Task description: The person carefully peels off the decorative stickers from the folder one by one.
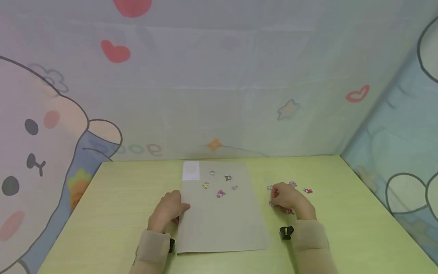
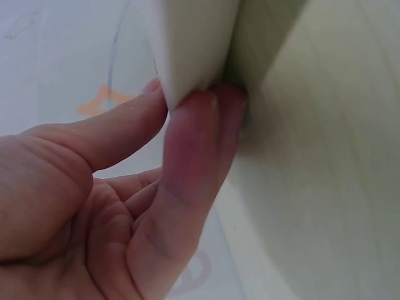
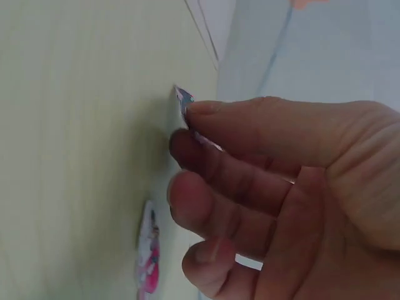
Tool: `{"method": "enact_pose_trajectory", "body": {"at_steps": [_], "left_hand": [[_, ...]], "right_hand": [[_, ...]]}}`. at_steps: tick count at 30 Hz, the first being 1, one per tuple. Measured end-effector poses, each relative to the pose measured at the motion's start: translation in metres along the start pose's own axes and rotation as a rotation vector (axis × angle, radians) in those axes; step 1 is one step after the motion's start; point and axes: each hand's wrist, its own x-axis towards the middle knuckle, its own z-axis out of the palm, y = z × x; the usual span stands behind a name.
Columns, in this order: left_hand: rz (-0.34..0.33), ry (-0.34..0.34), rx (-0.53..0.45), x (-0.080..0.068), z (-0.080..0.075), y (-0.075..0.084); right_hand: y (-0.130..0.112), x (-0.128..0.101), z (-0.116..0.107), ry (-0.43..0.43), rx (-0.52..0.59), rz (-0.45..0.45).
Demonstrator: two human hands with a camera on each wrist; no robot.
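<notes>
A grey sheet [image 1: 222, 220] lies flat on the pale green table [image 1: 119, 198], with several small stickers on it, among them a yellow one [image 1: 205, 185], a pink one [image 1: 220, 193] and a dark one [image 1: 227, 177]. My left hand [image 1: 171, 207] is at the sheet's left edge; in the left wrist view my left hand [image 2: 181, 100] pinches that edge of the sheet [image 2: 194, 44] between thumb and forefinger. To the right of the sheet, my right hand [image 1: 285, 198] is down on the table. In the right wrist view my right hand [image 3: 187, 122] pinches a small sticker [image 3: 184, 99] between thumb and forefinger.
Loose stickers lie on the table round the right hand: a red one [image 1: 307, 190], one at the back [image 1: 292, 183] and a pink one [image 1: 289, 211], the pink sticker [image 3: 149, 256] close under the fingers. A white label [image 1: 191, 170] sits on the sheet's far left corner. Cartoon-printed cloth walls enclose the table.
</notes>
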Motion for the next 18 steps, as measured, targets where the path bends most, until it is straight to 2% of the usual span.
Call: {"method": "enact_pose_trajectory", "body": {"at_steps": [11, 18], "left_hand": [[0.006, -0.002, -0.001, 0.0017, -0.0002, -0.0008], [0.014, -0.004, -0.005, -0.0004, -0.0011, 0.0004]], "right_hand": [[-0.0026, 0.0012, 0.0007, 0.052, -0.11, 0.034], [-0.0004, -0.001, -0.0023, 0.082, -0.135, 0.05]]}}
